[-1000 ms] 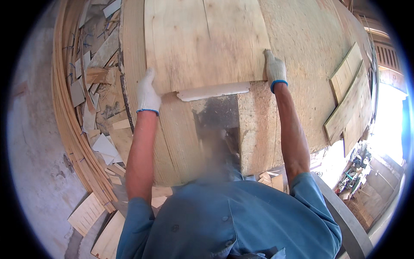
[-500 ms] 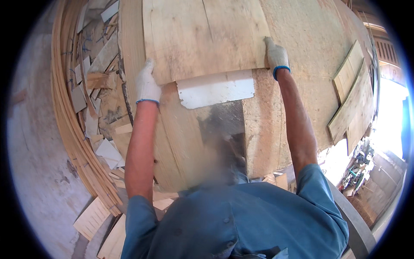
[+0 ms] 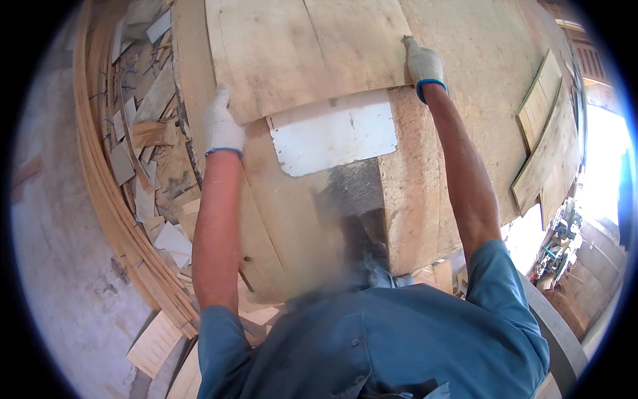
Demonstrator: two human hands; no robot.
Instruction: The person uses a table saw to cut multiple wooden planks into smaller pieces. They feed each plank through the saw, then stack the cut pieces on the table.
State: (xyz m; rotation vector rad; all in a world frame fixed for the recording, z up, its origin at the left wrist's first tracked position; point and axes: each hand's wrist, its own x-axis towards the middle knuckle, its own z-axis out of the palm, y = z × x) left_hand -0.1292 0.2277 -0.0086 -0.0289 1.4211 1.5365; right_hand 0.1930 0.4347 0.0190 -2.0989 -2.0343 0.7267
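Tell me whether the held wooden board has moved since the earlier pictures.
Yes: the wooden board has moved forward, leaving more of the white plate uncovered.

Thin pale wood sheet [image 3: 306, 56]: dark lengthwise line, faint smudges; near edge over white panel [image 3: 332, 136].

open tabletop [image 3: 475, 126] right of wooden sheet [image 3: 302, 60], boards [image 3: 550, 143] farther right, scraps [image 3: 122, 164] at left
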